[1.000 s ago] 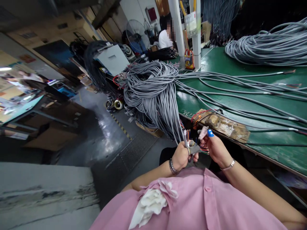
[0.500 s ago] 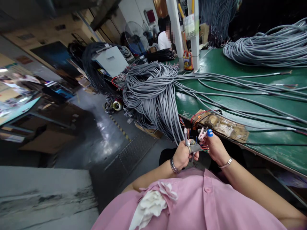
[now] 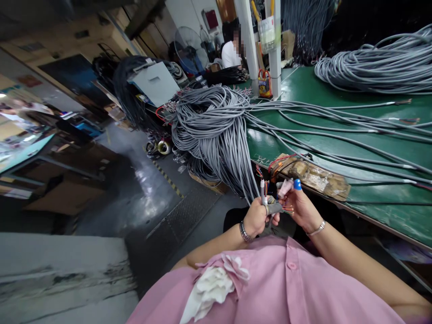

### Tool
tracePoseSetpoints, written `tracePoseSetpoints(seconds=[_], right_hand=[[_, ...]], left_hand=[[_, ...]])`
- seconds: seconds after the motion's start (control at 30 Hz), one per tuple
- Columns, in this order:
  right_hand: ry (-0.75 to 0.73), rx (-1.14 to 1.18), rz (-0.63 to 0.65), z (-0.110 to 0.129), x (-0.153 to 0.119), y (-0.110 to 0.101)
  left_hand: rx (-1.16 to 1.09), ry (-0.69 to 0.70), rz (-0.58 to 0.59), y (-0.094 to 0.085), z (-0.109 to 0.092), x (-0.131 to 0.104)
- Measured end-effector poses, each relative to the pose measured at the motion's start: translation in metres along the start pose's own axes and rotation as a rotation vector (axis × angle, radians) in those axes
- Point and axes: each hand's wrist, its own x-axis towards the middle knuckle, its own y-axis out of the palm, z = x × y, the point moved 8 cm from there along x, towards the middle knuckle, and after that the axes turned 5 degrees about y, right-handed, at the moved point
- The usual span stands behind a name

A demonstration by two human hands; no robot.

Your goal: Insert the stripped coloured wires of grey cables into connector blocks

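My left hand (image 3: pixel 255 219) is closed around grey cables (image 3: pixel 274 209) whose stripped ends fan out into thin coloured wires (image 3: pixel 288 210). One cable end (image 3: pixel 262 188) stands upright from the fist, with a white band and more wires. Just to the right, my right hand (image 3: pixel 304 211) pinches a small pale-pink tool (image 3: pixel 286 186), clip-like but blurred. A blue cover (image 3: pixel 297 184) wraps a fingertip of that hand. The pink tool is close to the wires; whether it touches them I cannot tell.
A thick pile of grey cables (image 3: pixel 216 126) hangs over the corner of the green table (image 3: pixel 337 153). A wrapped wooden board (image 3: pixel 313 177) lies along the near edge. Another cable coil (image 3: pixel 374 65) sits behind, right of a white post (image 3: pixel 275 54). A person (image 3: pixel 230 55) sits farther back.
The pink tool in my right hand has turned; its two open-looking arms now appear as one blurred block. My left hand keeps its hold on the cables. The view has shifted slightly.
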Motion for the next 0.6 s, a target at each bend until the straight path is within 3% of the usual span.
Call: tracePoseSetpoints(seconds=[0.23, 0.6], right_hand=[[-0.035, -0.015, 0.028, 0.006, -0.003, -0.002], [-0.077, -0.066, 0.027, 0.008, -0.003, -0.004]], left_hand=[[-0.05, 0.066, -0.017, -0.004, -0.006, -0.013], [-0.105, 0.131, -0.112, -0.004, -0.006, -0.005]])
